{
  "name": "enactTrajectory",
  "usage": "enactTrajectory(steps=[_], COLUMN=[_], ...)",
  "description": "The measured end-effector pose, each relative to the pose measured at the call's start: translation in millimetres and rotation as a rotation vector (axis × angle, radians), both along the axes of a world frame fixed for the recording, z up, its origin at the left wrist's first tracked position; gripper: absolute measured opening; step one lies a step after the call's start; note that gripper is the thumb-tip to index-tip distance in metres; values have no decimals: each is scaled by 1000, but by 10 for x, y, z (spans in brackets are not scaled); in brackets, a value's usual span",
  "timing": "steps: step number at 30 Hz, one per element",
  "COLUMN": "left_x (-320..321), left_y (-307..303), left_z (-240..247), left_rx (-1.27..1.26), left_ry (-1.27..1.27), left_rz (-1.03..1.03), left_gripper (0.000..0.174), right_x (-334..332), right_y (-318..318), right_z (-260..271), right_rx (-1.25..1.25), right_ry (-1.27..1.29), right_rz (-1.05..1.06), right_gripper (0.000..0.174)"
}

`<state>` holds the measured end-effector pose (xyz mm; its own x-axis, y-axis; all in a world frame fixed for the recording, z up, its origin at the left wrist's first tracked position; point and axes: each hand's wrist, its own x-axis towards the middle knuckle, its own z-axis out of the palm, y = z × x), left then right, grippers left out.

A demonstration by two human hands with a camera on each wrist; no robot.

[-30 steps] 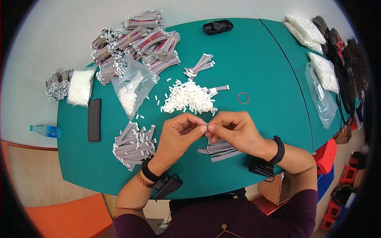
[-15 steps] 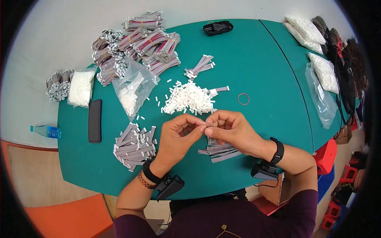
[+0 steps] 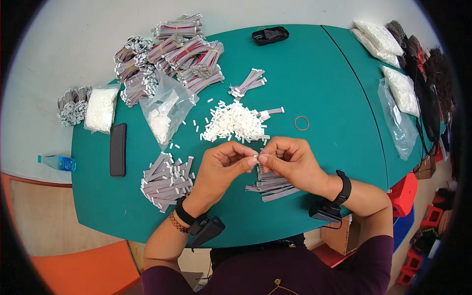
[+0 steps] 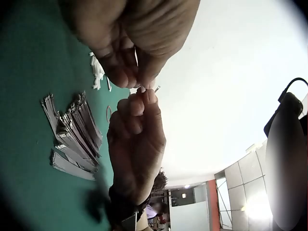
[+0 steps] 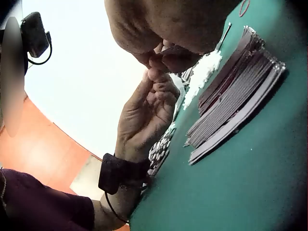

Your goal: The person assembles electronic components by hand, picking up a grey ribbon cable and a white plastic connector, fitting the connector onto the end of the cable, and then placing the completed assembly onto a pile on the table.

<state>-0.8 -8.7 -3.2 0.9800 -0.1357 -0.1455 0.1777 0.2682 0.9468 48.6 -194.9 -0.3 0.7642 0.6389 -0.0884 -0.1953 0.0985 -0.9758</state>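
In the head view both hands meet fingertip to fingertip above the table's near half. My left hand (image 3: 222, 163) pinches a tiny white connector (image 3: 256, 156) between thumb and forefinger. Opposite it, my right hand (image 3: 294, 166) pinches a short grey ribbon cable, mostly hidden by the fingers. The two small parts come together right at the fingertips. Beneath the right hand lies a stack of grey ribbon cables (image 5: 231, 96). A heap of white connectors (image 3: 235, 121) spreads just beyond the hands. Left of the left hand are ribbon cables with white ends (image 3: 167, 181).
Bundled cables (image 3: 184, 51) pile up at the back left, beside an open plastic bag (image 3: 164, 110) and a full white bag (image 3: 101, 109). A black phone-like case (image 3: 117, 150) lies at left. A rubber band (image 3: 301, 123) lies right of the heap; more bags (image 3: 400, 91) are far right.
The right hand shifted slightly left, then back right, its fingertips staying close to the left hand's. The left hand has hardly moved.
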Motion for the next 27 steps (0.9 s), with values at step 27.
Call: enactTrajectory(steps=[27], left_x=[-9], left_y=[13], left_z=[-36], left_rx=[-272], left_ry=[138], left_rz=[-89], left_gripper=[16], right_x=[-3], right_y=[-1], right_z=[41], right_rx=[71], right_ry=[146], right_rz=[74], right_gripper=[15])
